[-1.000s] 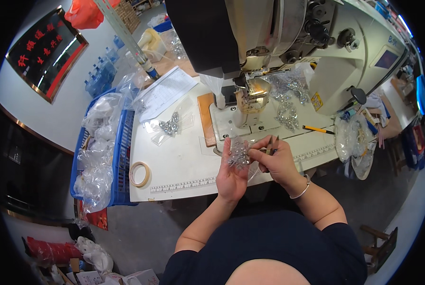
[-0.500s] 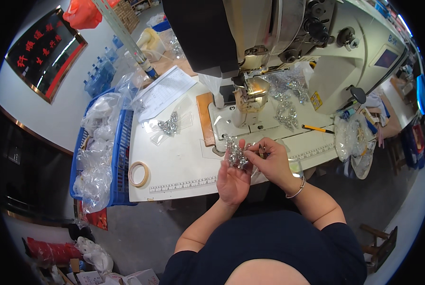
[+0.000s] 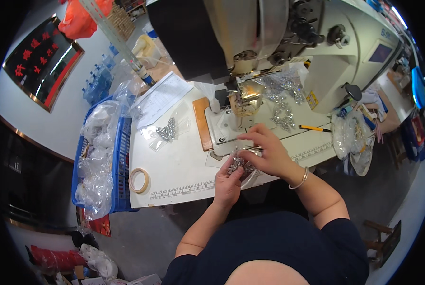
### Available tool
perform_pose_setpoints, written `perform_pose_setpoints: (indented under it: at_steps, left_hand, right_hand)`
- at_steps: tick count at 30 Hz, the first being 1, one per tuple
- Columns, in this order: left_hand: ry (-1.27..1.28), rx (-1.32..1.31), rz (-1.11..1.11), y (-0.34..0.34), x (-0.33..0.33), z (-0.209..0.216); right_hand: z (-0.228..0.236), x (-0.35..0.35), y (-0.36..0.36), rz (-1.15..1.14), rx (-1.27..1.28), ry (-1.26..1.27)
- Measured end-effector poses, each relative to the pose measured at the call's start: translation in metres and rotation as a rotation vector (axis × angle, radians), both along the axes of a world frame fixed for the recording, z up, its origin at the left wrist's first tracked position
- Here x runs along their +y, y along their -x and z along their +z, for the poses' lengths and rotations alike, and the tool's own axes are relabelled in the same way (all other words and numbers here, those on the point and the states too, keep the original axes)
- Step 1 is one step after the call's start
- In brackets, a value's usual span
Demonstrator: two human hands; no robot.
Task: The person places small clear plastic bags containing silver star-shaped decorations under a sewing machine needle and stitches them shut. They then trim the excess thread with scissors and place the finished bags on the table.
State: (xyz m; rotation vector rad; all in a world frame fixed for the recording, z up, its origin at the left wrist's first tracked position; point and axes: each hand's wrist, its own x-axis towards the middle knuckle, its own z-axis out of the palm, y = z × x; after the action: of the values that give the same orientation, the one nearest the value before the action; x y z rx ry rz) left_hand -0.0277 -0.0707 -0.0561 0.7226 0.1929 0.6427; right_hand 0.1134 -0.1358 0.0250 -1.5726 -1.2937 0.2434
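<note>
My left hand (image 3: 226, 189) is closed around a cluster of silver, glittering beadwork (image 3: 239, 165), its thumb lying across the front. Over the top of it comes my right hand (image 3: 268, 151), one finger stretched out to the left and a lower fingertip at the beadwork. A thin dark thing (image 3: 255, 149) shows between the right fingers; I cannot make out its kind. Both hands are at the table's near edge, in front of the sewing machine (image 3: 244, 97). A similar silver piece (image 3: 167, 129) lies on clear plastic to the left, and more glittering pieces (image 3: 282, 114) lie beside the needle area.
A blue crate (image 3: 122, 161) of plastic bags stands at the table's left. A tape roll (image 3: 139, 180), paper sheets (image 3: 162, 100), a wooden block (image 3: 202, 123) and a yellow pen (image 3: 315, 128) lie on the white table (image 3: 174, 164). Plastic bags (image 3: 347, 135) hang at the right edge.
My left fingers have folded over the beadwork, which lay on the open hand before. My right hand has shifted up over it and stretched out a finger. The view has shifted slightly.
</note>
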Motion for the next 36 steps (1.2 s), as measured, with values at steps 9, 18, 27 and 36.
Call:
perform_pose_setpoints:
  at_steps: [9, 18, 27, 36]
  left_hand:
    - [0.06, 0.1, 0.029, -0.002, -0.001, 0.003]
    - [0.113, 0.049, -0.033, 0.003, -0.002, 0.008]
    - [0.275, 0.064, -0.054, 0.005, 0.003, 0.02]
    - [0.273, 0.072, -0.032, 0.006, 0.004, 0.017]
  right_hand:
    - [-0.025, 0.009, 0.0, 0.031, 0.215, 0.054]
    - [-0.004, 0.004, 0.008, 0.028, 0.298, 0.182]
    - [-0.009, 0.006, 0.008, 0.016, 0.352, 0.178]
    - [-0.016, 0.008, 0.006, 0.022, 0.424, 0.168]
